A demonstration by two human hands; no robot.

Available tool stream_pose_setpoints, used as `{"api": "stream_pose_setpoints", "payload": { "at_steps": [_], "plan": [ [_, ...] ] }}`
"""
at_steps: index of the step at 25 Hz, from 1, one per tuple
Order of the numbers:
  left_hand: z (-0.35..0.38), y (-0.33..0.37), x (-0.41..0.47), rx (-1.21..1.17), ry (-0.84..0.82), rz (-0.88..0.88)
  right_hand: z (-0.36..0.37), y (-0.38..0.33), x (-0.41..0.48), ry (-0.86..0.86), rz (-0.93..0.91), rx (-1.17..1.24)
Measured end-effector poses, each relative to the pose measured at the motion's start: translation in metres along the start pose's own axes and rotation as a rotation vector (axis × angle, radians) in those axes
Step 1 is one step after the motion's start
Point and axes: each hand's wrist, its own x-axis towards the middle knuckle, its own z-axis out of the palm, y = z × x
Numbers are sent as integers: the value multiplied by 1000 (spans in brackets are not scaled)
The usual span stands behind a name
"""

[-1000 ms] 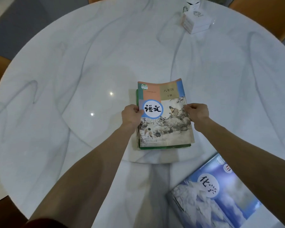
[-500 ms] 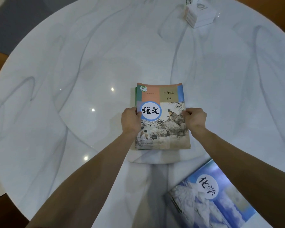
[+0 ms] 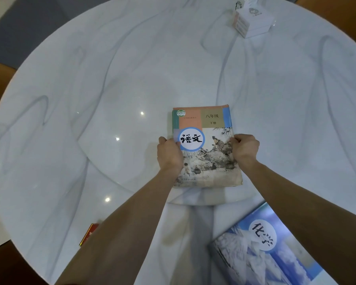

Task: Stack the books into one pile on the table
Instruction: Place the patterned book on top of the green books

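At frame center, the left hand and right hand curl closed on opposite side edges of the top textbook, seemingly squaring it onto the pile on the marble table. A blue book waits lower right.

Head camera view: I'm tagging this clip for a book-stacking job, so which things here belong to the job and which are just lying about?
Belongs to the job:
- pile's top book, gripped at its side edges by the left hand and right hand
- green-edged book beneath
- blue book, apart, near edge
- red item, possibly a book, mostly hidden

Lying about:
- white box, far side
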Motion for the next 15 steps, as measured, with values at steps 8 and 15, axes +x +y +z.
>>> {"api": "stream_pose_setpoints", "payload": {
  "at_steps": [8, 15],
  "plan": [
    [-11, 5, 6, 136, -83, 31, 0, -5, 1, -18, 76, 34],
    [-24, 13, -13, 391, -26, 337, -27, 5, -35, -97, -74, -342]
  ]
}}
